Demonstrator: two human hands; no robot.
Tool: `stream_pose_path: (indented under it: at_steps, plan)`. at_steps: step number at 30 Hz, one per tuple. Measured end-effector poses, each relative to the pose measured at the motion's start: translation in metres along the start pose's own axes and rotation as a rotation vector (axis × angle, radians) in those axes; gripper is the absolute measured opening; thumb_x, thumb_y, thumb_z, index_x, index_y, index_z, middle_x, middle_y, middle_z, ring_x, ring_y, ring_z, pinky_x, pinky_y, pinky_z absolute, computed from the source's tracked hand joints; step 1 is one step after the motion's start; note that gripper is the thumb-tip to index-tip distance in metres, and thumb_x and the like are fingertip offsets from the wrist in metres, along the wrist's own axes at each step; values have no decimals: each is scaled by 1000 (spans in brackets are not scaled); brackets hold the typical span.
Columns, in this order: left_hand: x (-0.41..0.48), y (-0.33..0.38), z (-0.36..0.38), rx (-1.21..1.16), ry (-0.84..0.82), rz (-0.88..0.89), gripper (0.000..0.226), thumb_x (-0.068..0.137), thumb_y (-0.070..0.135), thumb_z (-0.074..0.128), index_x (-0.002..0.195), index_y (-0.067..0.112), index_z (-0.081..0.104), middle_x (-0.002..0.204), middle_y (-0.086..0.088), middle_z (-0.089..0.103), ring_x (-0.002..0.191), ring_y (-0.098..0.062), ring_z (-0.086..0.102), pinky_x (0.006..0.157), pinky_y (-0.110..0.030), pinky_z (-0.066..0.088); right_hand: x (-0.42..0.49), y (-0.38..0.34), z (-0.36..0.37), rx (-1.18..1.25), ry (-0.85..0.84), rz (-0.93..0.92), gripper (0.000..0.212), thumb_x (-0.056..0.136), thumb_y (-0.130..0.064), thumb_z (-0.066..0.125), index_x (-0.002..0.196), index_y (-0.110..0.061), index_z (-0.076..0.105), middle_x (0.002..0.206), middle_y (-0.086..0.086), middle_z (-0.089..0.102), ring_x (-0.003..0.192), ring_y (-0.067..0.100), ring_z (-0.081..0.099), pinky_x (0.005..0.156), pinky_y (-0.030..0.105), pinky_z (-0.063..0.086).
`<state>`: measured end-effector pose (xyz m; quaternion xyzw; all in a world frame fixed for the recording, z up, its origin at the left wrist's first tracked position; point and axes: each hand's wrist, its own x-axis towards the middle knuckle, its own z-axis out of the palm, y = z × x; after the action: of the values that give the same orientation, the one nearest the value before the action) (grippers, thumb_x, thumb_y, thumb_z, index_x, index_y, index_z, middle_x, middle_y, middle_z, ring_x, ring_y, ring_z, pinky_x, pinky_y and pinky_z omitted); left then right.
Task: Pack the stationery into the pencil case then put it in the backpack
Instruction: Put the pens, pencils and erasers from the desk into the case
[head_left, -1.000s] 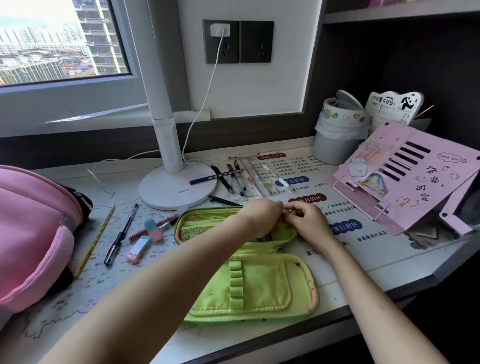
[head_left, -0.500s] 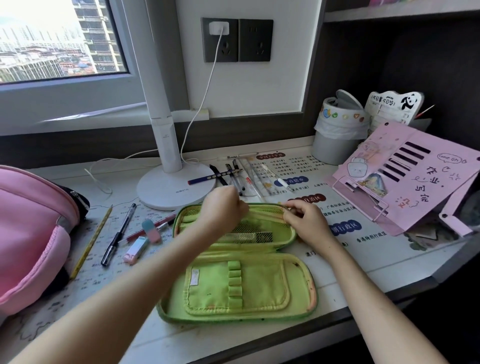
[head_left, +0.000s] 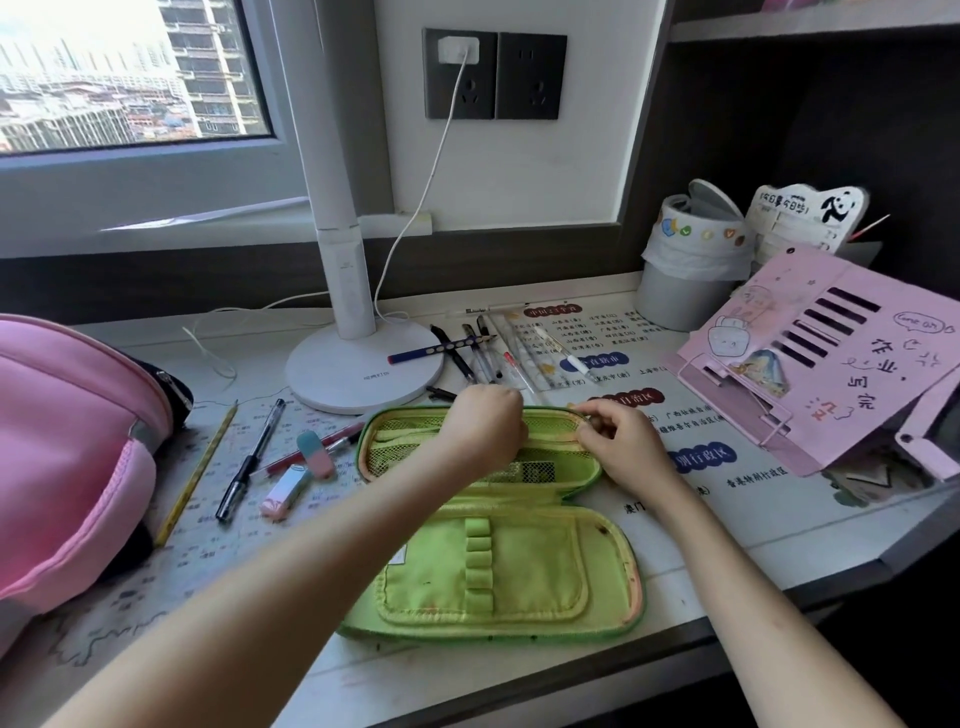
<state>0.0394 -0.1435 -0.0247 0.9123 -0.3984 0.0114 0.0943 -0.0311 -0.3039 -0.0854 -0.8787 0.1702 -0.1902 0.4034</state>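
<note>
Fully unzipped, the green pencil case lies flat on the worktop, with elastic loops on its near half and a mesh pocket with something dark behind it on its far half. Over the far half the left grip is curled, on what I cannot tell, while the right grip pinches the case's far rim. Left of the case lie two erasers, a black pen, a yellow pencil and the pink backpack; beyond it, more pens lie beside a lamp base.

Entry, as I am logging it remotely: left forearm and right forearm, both showing bare to the frame edge; left hand and right hand, likewise showing bare.
</note>
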Motion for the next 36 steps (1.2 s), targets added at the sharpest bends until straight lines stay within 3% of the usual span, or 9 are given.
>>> stream_pose_path:
  at_steps: [5,8,10,15,18,22,27,32,36]
  plan:
    - [-2,-20,-5,-70,-46,-86,25,94,17,42,77,4,54,78,-8,53,73,-24,51,67,-34,48,-3,-3,-2,-10,-10,0,23,85,-13,59,107,-16,66,81,-4,61,79,18,58,77,42,51]
    - [-6,-31,-13,-155,-44,-68,26,93,11,39,68,7,45,77,-9,50,69,-22,43,55,-27,37,-4,-8,-3,32,20,-20,23,86,-11,59,107,-12,66,84,0,63,79,16,57,74,35,50]
    - [-8,-34,-16,-184,-29,-80,21,92,10,39,72,7,44,77,-8,49,68,-21,42,49,-26,31,-6,-14,-5,67,50,-47,21,87,-10,59,107,-13,66,85,5,64,77,17,58,71,31,50]
    - [-13,-36,-16,-183,44,-35,15,91,13,41,80,7,50,81,-7,55,73,-23,47,62,-29,34,-8,-16,-6,23,94,-120,20,88,-10,58,105,-14,66,81,5,66,75,24,61,68,39,51]
    - [-16,-44,-19,-269,112,-37,21,91,14,46,85,1,61,87,-11,66,78,-27,57,67,-33,46,-8,-14,-6,-28,117,-127,19,86,-11,60,103,-13,68,82,5,67,75,24,61,67,39,50]
    - [-23,-64,-20,-284,110,-131,21,90,11,47,91,0,65,91,-15,70,83,-30,62,73,-37,50,0,-22,-6,-351,156,-304,22,80,-24,69,101,-18,70,95,-1,69,90,22,58,80,32,39]
    - [-33,-71,-11,-222,-21,-117,20,91,12,46,93,8,65,93,-8,69,82,-24,61,76,-36,52,16,-67,10,-527,-110,-411,23,85,-42,61,104,-31,68,105,-7,61,105,16,46,96,34,31]
    - [-36,-76,-7,-233,-11,-47,16,91,18,50,90,14,66,86,0,65,77,-18,57,70,-29,47,27,-86,26,-681,-304,-441,19,86,-39,61,97,-27,69,104,-5,61,106,18,45,98,37,30]
    - [-32,-76,-3,-281,74,-83,13,91,19,51,98,15,61,89,1,56,80,-19,54,70,-29,45,26,-96,30,-600,-407,-408,20,86,-38,60,96,-24,70,103,-5,66,105,15,48,99,38,33]
